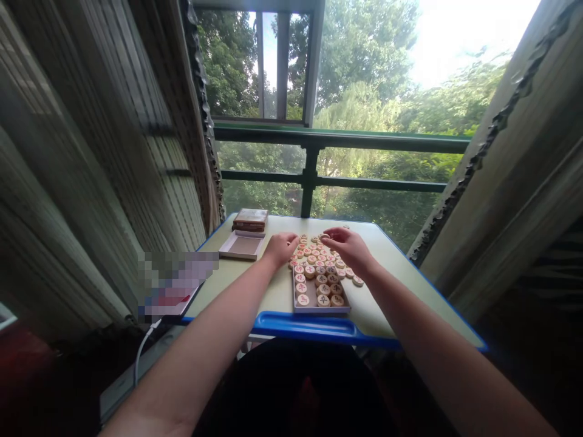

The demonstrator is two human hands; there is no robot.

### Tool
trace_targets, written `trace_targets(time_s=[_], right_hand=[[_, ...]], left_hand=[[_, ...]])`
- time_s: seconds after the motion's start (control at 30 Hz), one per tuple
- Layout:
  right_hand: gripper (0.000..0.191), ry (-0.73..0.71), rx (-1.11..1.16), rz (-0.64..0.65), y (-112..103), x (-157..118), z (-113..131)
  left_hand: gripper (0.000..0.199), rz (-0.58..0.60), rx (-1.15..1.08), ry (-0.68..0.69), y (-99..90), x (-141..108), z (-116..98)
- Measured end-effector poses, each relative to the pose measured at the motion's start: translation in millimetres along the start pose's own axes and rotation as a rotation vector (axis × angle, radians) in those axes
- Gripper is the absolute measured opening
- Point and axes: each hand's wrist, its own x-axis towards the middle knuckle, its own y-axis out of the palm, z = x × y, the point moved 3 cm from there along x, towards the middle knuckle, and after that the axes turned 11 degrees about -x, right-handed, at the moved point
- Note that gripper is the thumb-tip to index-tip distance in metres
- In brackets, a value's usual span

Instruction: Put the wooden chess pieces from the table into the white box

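Round wooden pieces with red or dark characters [312, 260] lie spread on the pale table. Nearer to me, an open box [321, 309] holds stacked pieces in columns at its left and right, with a gap between them. My left hand [282, 247] rests at the left edge of the loose pieces, fingers curled together; whether anything is between them is too small to tell. At the right back of the pieces, my right hand [348, 245] pinches a round wooden piece [325, 237] between thumb and fingers.
A shallow tray-like lid [243, 244] lies at the left back, with a stacked box [250, 219] behind it. A device with a white cable [142, 352] is at the left table edge. The table [410, 297] has a blue rim and a front groove.
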Motion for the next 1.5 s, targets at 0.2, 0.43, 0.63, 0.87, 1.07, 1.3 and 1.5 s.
trace_targets(time_s=[0.2,0.43,0.63,0.87,1.07,1.3,1.5], right_hand=[[0.035,0.007,0.294,0.083,6.1,-29.4,2.5],[0.031,-0.025,0.383,0.309,26.6,-42.0,9.0],[0.029,-0.046,0.386,0.293,28.4,-37.1,3.6],[0.030,-0.036,0.455,0.301,24.9,-33.1,3.0],[0.029,-0.019,0.436,0.349,28.6,-33.4,2.9],[0.035,-0.036,0.404,0.323,30.0,-35.4,7.4],[0.037,-0.066,0.366,0.338,33.0,-37.1,10.5]], left_hand=[[0.024,0.110,-0.121,0.075,-9.1,-28.5,-40.4],[0.024,0.042,-0.048,0.123,-31.8,-53.6,-40.5],[0.030,0.076,-0.074,0.268,-20.6,-73.4,-44.3],[0.025,-0.007,-0.058,0.413,-13.5,-77.8,-51.9],[0.025,0.013,0.005,0.430,-14.9,-78.3,-53.3],[0.024,-0.097,0.094,0.333,-20.8,-79.4,-47.6],[0.024,-0.105,0.122,0.305,-19.3,-78.3,-44.7]])
